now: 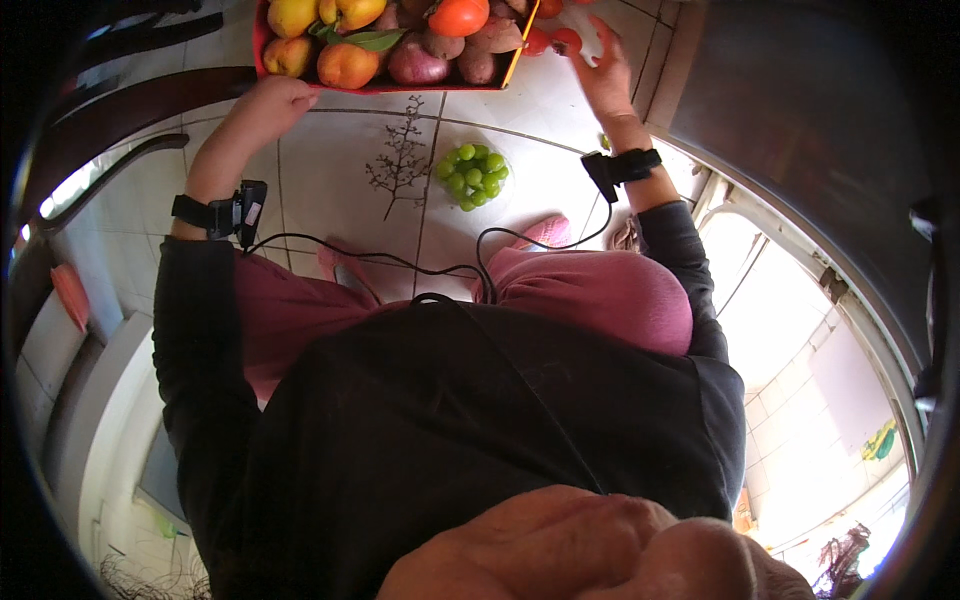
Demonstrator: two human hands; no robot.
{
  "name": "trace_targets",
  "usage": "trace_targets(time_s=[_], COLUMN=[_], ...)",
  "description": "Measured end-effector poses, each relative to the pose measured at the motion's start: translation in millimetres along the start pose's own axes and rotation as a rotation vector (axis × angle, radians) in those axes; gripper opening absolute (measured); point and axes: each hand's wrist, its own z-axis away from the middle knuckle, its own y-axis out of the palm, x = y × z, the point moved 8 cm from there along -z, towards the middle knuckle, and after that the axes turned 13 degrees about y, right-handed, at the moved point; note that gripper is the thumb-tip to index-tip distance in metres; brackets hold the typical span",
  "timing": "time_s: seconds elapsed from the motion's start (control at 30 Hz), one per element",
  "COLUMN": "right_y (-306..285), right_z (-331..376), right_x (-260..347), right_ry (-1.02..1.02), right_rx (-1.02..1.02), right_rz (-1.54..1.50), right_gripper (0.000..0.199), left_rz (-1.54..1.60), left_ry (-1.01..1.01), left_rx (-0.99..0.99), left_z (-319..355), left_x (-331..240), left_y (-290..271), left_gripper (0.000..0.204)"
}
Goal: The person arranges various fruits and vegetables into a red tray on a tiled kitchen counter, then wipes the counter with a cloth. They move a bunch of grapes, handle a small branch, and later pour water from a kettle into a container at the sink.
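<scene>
Nearest the camera, a dark top and pink trousers (pixel 600 295) were seen, with a black cable (pixel 380 262) run across the lap from two wrist-worn black devices. Beyond the knees, on the pale tiled floor (pixel 330 170), a clear bag of green grapes (pixel 473 175) was laid, with a bare grape stalk (pixel 400 160) just beside it on its left.

Farther out, a red tray (pixel 262 40) heaped with fruit was held off the floor, its long axis running left to right across the view. Apples, a yellow-orange fruit (pixel 347 65) and brown-purple tubers (pixel 415 62) were piled in it. The left hand (pixel 272 100) was placed under the tray's near-left corner, fingers curled out of sight beneath the edge, so its grip could not be made out fully; the tray was touched and apparently supported there.

At the tray's right end, the right hand (pixel 605 70) was spread wide, fingers extended toward small red tomatoes (pixel 552 40) lying just past the tray's orange right edge. Nothing was clasped in it.
</scene>
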Motion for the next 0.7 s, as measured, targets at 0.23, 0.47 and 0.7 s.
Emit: trace_targets(time_s=[0.23,0.47,0.7], right_y=[39.0,59.1,49.9], right_z=[5.7,-26.8,-28.4], right_x=[35.2,31.4,35.5], right_ry=[-0.182,-0.327,-0.365], right_rx=[0.050,0.214,0.114], right_rz=[0.397,0.480,0.473], right_gripper=[0.065,0.072,0.064], left_rz=[0.074,0.044,0.065], left_ry=[-0.009,-0.045,0.007], left_rx=[-0.055,0.000,-0.044], left_z=[2.9,2.1,2.6], left_x=[1.6,-0.5,-3.9], left_y=[-1.4,-0.1,-3.8], left_gripper=[0.026,0.024,0.024])
